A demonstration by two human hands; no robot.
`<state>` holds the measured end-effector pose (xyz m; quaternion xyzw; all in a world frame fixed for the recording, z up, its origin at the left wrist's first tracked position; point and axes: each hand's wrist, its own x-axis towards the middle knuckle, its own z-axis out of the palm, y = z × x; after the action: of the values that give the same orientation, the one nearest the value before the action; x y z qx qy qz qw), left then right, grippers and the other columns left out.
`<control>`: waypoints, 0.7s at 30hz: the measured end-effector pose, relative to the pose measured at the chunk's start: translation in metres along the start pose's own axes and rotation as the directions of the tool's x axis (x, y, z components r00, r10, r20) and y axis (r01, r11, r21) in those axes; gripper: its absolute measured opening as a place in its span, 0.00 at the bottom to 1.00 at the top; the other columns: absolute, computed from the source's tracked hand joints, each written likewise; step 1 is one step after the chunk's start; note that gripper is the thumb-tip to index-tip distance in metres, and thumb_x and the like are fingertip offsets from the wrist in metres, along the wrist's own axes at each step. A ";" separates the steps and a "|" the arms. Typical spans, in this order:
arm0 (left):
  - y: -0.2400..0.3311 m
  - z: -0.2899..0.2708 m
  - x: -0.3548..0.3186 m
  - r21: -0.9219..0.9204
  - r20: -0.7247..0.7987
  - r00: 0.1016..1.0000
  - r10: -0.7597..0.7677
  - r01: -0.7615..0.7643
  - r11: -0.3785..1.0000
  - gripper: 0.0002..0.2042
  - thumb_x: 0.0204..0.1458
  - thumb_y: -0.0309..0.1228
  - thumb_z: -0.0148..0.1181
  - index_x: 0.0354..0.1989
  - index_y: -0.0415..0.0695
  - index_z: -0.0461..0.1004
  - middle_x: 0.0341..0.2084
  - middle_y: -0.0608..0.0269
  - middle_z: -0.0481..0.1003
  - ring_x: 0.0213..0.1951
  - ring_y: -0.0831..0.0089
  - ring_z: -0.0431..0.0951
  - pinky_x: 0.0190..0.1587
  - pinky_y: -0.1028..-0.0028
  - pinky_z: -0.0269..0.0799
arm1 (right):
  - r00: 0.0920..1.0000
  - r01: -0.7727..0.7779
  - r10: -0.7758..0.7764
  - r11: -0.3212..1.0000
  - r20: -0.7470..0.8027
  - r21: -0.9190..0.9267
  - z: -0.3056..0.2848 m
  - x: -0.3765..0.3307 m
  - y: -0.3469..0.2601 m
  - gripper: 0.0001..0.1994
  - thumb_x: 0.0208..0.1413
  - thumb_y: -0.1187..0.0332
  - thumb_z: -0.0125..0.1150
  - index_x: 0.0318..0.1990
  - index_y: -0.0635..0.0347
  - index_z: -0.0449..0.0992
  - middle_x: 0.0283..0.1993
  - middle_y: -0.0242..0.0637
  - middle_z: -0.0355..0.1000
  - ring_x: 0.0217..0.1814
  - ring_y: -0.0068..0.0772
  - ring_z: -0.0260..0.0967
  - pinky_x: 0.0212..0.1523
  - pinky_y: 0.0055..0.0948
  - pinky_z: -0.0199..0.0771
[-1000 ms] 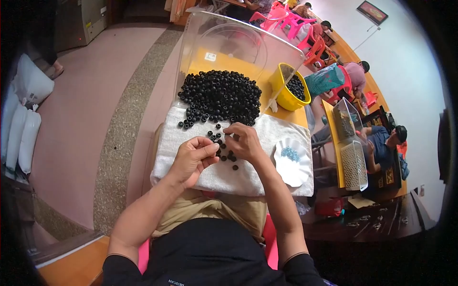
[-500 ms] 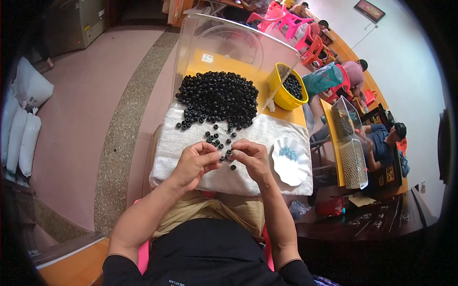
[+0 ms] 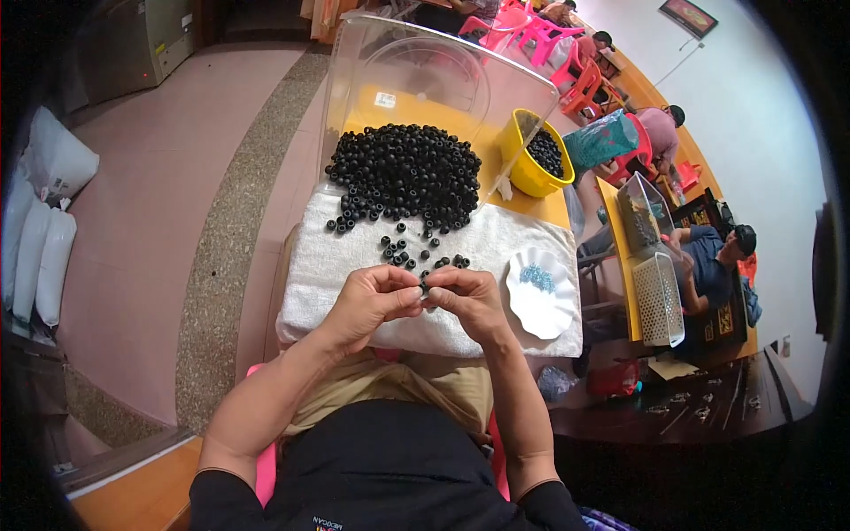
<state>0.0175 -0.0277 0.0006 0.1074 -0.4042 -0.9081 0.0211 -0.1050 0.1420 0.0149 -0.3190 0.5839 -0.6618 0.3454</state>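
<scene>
My left hand and my right hand meet over a white towel, fingertips pinched together on a small black bead. Fingers cover most of that bead. A few loose black beads with round holes lie on the towel just beyond my fingertips. Behind them a big heap of black beads spreads out of a clear plastic tub lying open toward me. To the right of my right hand sits a white scalloped dish with small clear-blue pieces in it.
A yellow basin of black beads stands right of the tub. Farther right, a person sits by a white perforated basket. Other people sit on pink and red chairs along the wall. White sacks stand at far left.
My hands have come together, the left moving right, and now both pinch one bead. Several beads on the towel have shifted, some now lying beyond my right fingertips. The view has tilted slightly.
</scene>
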 end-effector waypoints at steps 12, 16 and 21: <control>0.003 0.003 -0.005 0.143 0.103 0.995 0.010 -0.025 0.989 0.07 0.53 0.25 0.66 0.38 0.37 0.76 0.32 0.61 0.78 0.34 0.77 0.79 0.40 0.77 0.78 | 0.992 -0.105 0.109 0.992 0.066 -0.068 0.000 -0.004 -0.019 0.07 0.53 0.79 0.65 0.39 0.70 0.80 0.39 0.39 0.75 0.40 0.29 0.75 0.44 0.26 0.78; 0.001 0.004 -0.004 0.142 0.108 0.994 0.010 -0.025 0.990 0.07 0.53 0.25 0.66 0.38 0.37 0.76 0.32 0.62 0.78 0.34 0.77 0.79 0.40 0.77 0.78 | 0.991 -0.113 0.111 0.993 0.072 0.019 0.001 -0.005 -0.021 0.07 0.52 0.79 0.66 0.39 0.69 0.80 0.39 0.39 0.76 0.41 0.29 0.75 0.44 0.26 0.78; -0.001 0.002 -0.003 0.147 0.108 0.994 -0.008 -0.008 0.989 0.08 0.53 0.25 0.65 0.39 0.38 0.75 0.33 0.61 0.78 0.34 0.74 0.80 0.40 0.75 0.80 | 0.989 -0.119 0.120 0.993 0.088 -0.018 -0.002 -0.005 -0.019 0.08 0.50 0.80 0.67 0.39 0.69 0.80 0.39 0.39 0.76 0.42 0.29 0.76 0.45 0.26 0.79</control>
<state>0.0201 -0.0249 0.0016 0.0591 -0.4704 -0.8804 -0.0089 -0.1058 0.1484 0.0337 -0.3149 0.5902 -0.6213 0.4081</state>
